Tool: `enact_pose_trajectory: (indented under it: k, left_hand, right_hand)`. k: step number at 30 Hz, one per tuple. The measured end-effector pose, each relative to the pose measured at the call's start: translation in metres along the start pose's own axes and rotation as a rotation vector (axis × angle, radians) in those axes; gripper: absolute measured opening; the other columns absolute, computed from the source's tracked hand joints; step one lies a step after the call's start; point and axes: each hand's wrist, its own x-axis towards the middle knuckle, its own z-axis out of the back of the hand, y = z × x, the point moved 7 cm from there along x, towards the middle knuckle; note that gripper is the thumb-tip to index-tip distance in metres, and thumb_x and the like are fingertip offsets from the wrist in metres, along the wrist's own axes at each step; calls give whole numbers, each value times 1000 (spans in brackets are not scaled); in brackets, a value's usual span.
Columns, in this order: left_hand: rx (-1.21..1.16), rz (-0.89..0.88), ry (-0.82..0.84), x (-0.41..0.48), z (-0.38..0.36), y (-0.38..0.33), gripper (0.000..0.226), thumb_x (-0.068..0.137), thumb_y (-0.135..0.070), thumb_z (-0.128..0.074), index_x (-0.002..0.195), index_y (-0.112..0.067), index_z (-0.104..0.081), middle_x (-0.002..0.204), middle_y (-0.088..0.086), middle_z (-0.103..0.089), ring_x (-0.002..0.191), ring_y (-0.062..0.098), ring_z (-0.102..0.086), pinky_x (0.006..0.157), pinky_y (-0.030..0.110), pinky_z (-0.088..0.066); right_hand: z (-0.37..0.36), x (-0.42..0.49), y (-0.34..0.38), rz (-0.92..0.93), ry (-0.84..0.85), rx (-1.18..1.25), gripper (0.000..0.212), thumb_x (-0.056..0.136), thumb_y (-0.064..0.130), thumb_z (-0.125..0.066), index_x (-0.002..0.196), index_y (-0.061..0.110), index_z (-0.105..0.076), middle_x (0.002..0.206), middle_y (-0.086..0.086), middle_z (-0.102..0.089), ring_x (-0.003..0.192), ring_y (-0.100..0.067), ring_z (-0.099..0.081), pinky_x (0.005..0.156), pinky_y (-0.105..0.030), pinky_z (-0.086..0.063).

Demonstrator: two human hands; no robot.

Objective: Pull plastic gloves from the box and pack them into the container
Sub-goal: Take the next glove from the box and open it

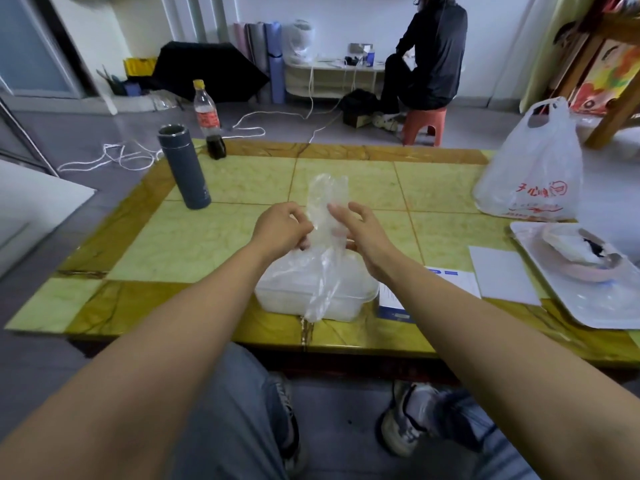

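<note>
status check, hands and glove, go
Left hand pinches plastic glove; right hand at its edge, grip unclear. Glove hangs over container, not yet packed. Nothing blocking.

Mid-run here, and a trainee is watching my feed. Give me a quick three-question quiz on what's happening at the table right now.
1. True or false: the glove already lies packed inside the container.
2. On which side of the container does the glove box sit, as the person sees it? A) left B) right C) behind it
3. Fill in: the glove is held by ___ hand(s).

Key
1. False: the left hand and right hand hold it up over the container.
2. B
3. both
</note>
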Motion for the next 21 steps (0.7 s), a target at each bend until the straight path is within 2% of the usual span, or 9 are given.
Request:
enact_pose_trajectory:
  k: [2,4,8,11,13,14,16,18,21]
  left_hand:
    - [99,-36,25,5,6,4,14,81,-9,-58,70,-17,-55,54,5,-67,54,20,-63,67,35,-55]
    - [175,-55,0,11,14,8,14,83,-12,-61,72,-20,-58,54,2,-66,60,22,-68,70,37,-55]
    - [304,-98,-14,15,19,5,6,84,-18,-62,78,-21,-62,58,-5,-61,54,15,-68,61,32,-52]
    - [390,-184,65,16,9,-9,7,83,-15,-61,82,-20,-65,59,-9,-54,48,16,-65,55,25,-45]
    - [425,-217,67,19,8,-15,7,84,-16,-61,83,-21,-67,57,-9,-53,47,16,-63,52,24,-44]
    - [426,-221,48,21,9,-16,6,84,-18,-62,83,-22,-67,58,-9,-53,48,16,-62,52,24,-44]
    - [391,-200,-10,27,16,-12,6,85,-22,-64,80,-26,-66,62,-9,-53,52,17,-61,53,24,-41]
    - [364,-177,-51,30,22,-6,5,86,-24,-66,82,-25,-67,67,-8,-54,60,16,-58,54,25,-38]
    - [372,-179,-13,31,22,-1,7,89,-20,-62,87,-19,-69,81,-3,-63,71,15,-56,59,26,-42]
  right_hand:
    - [2,3,-8,-22,-33,-76,59,84,28,-71,134,10,-46,104,-8,-69,93,-21,-68,84,-37,-57]
    - [7,3,-12,-60,-61,-54,39,93,18,-52,130,5,-50,92,-10,-68,80,-23,-66,74,-33,-56]
    - [17,2,-10,-85,-93,76,52,99,50,-32,126,10,-53,97,-12,-67,84,-24,-65,76,-35,-53]
    - [15,8,-3,-64,-84,-33,59,91,61,-50,126,14,-53,107,-8,-66,92,-23,-65,82,-38,-55]
    - [17,11,-5,-101,-115,-167,46,86,27,-69,125,10,-50,110,-13,-64,90,-25,-65,76,-36,-58]
    - [19,12,-8,-130,-133,-220,44,83,8,-68,123,8,-50,107,-16,-64,84,-25,-65,73,-35,-58]
    - [22,10,-14,-171,-152,-235,42,80,-8,-56,120,4,-51,91,-17,-66,72,-24,-63,68,-32,-58]
    - [22,9,-16,-155,-150,-199,36,85,-5,-49,119,3,-53,81,-13,-64,67,-21,-61,63,-28,-56]
    - [21,8,-9,-91,-184,-79,35,98,29,-39,119,6,-56,99,-14,-67,78,-21,-61,67,-32,-53]
